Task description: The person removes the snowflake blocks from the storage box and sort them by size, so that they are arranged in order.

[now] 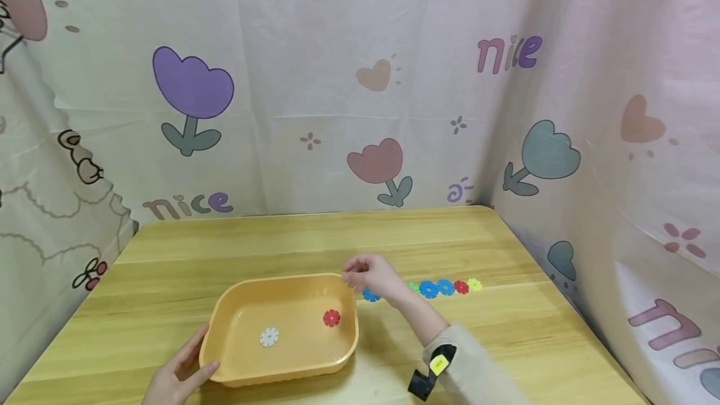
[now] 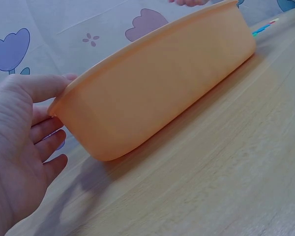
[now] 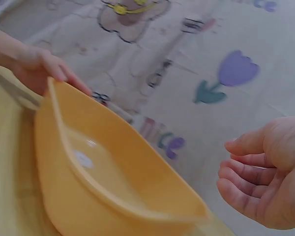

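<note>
A yellow-orange plastic basin (image 1: 281, 364) stands on the table, a white snowflake disc (image 1: 269, 337) and a red snowflake disc (image 1: 332, 317) lying on its bottom. My left hand (image 2: 22, 132) grips the basin's near left corner, thumb over the rim and fingers against the outside. Above the far right corner is my right hand (image 1: 371, 277), its fingers loosely curled and apart from the thumb. Nothing shows between them in the right wrist view, where the basin wall (image 3: 108, 191) lies beside the hand. Part of the disc row is hidden behind the right wrist.
To the basin's right, a row of snowflake discs runs across the wooden table (image 1: 270, 242): a blue disc (image 1: 372, 295) near the basin, then green, blue, red and a yellow-green disc (image 1: 475, 284) at the end. A printed curtain (image 1: 315, 92) hangs behind and at both sides.
</note>
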The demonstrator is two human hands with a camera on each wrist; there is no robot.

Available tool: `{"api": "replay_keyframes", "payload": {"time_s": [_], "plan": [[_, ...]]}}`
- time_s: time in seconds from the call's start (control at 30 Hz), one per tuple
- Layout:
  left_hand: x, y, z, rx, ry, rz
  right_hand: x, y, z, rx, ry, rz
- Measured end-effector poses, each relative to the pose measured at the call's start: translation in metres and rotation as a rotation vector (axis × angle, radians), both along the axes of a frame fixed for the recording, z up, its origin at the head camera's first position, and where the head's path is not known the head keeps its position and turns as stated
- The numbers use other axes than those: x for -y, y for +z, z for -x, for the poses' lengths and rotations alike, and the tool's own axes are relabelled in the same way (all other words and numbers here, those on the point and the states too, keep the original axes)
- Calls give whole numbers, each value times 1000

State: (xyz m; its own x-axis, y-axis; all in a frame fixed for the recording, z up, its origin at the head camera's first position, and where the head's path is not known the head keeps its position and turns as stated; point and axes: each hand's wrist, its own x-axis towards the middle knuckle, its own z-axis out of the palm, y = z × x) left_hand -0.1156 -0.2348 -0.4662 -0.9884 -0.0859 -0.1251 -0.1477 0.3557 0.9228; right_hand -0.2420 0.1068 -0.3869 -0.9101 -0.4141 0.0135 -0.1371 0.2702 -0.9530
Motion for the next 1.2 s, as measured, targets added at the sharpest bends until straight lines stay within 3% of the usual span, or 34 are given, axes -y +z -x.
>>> {"api": "replay_keyframes", "payload": {"time_s": [0.3, 0.73, 1.2], "plan": [[-2, 2, 2, -9, 2, 22, 59, -4, -12, 45, 82, 11], [-1, -1, 2, -39, 6, -17, 113, -32, -19, 105, 140, -42], [-3, -1, 0, -48, 2, -42, 135, -57, -27, -43, 87, -335]]}}
